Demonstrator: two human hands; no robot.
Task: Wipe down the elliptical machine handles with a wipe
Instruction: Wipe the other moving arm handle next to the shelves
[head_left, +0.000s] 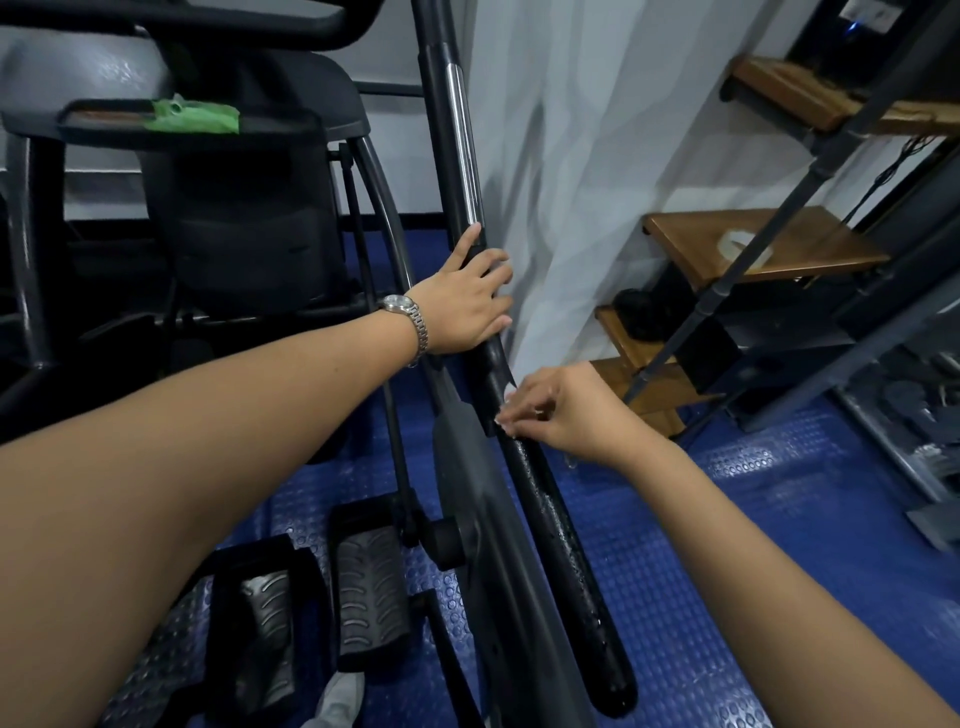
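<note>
Left grip (467, 296): head view; fingers wrapped round the black handle (558, 519), a watch on the wrist.
Right grip (563, 410): lower on the same handle, fingers curled, pinching the wipe (511, 385).
Wipe: only a pale sliver at the fingertips; the rest is hidden.
Handle: slants down-right, wet beads on its foam; top cut off.
Green thing (192, 117): on the console tray, too blurred to name.
</note>
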